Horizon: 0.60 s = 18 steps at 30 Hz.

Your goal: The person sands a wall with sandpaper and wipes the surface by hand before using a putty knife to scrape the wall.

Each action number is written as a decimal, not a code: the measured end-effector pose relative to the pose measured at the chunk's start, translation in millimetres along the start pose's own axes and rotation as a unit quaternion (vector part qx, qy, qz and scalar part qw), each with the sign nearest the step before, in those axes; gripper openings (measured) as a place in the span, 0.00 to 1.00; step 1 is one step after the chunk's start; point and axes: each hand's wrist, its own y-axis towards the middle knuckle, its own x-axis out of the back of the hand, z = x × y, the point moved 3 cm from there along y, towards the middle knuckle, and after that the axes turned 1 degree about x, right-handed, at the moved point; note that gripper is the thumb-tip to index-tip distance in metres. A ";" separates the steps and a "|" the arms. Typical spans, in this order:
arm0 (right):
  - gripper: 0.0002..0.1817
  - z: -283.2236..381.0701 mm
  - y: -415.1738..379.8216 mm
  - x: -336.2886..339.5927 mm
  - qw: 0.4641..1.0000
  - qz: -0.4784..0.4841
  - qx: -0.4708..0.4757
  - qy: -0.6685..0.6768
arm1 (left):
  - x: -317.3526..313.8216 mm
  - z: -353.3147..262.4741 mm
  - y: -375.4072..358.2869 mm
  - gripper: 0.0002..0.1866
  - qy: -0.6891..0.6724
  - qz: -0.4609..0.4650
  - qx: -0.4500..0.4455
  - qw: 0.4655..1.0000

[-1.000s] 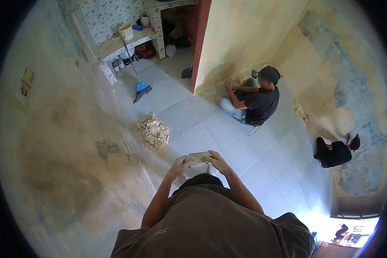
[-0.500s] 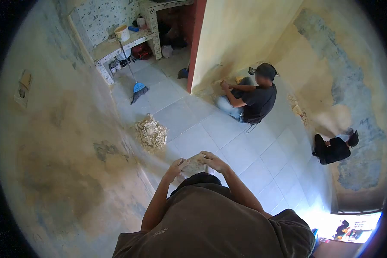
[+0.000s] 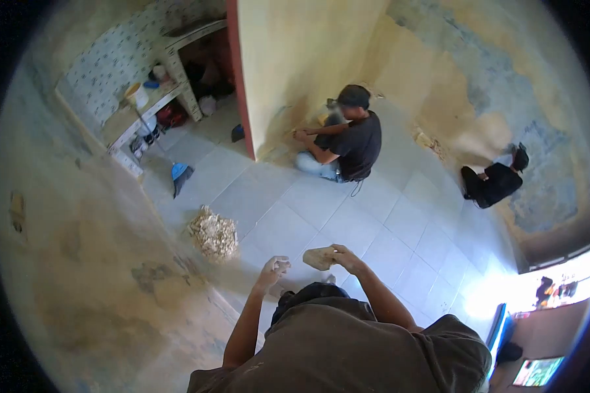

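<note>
My right hand grips the edge of a flat, beige, rough-looking piece, with the thumb and fingers closed on its right end. The piece juts out to the left, over the tiled floor. Apart from it, my left hand is raised with its fingers curled in. Those fingers look whitish, and I cannot tell what is in them. Beyond my left hand, against the wall side, lies a heap of pale broken flakes.
A person in dark clothes sits by the yellow wall. Another person crouches at the stained wall on the right. A blue broom stands near a tiled counter. Screens and bright light show at lower right.
My hands have come apart; both were on the piece before, and now only the right holds it. The view has turned, so the room sits further left.
</note>
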 end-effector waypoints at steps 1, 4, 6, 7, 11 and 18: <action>0.19 -1.2 -9.7 14.6 1.000 -0.008 -0.002 0.021 | -11.0 0.8 6.7 0.20 0.007 0.025 0.014 1.000; 0.18 -5.2 -36.0 42.7 0.995 -0.013 0.039 0.093 | -59.2 -6.5 26.4 0.21 0.045 0.094 0.024 0.994; 0.17 7.9 -74.2 52.4 0.994 -0.012 0.048 0.101 | -98.5 -13.4 38.4 0.24 0.102 0.165 0.102 0.976; 0.16 18.3 -90.7 61.9 0.993 -0.012 0.052 0.102 | -122.3 -16.5 46.6 0.26 0.115 0.205 0.132 0.963; 0.12 -20.0 -130.2 125.9 0.996 -0.031 0.072 0.044 | -229.8 -34.4 78.2 0.24 0.141 0.319 0.130 0.928; 0.17 -110.5 -214.7 280.2 0.972 -0.208 0.049 0.096 | -422.4 -1.6 148.9 0.18 0.179 0.380 0.105 0.902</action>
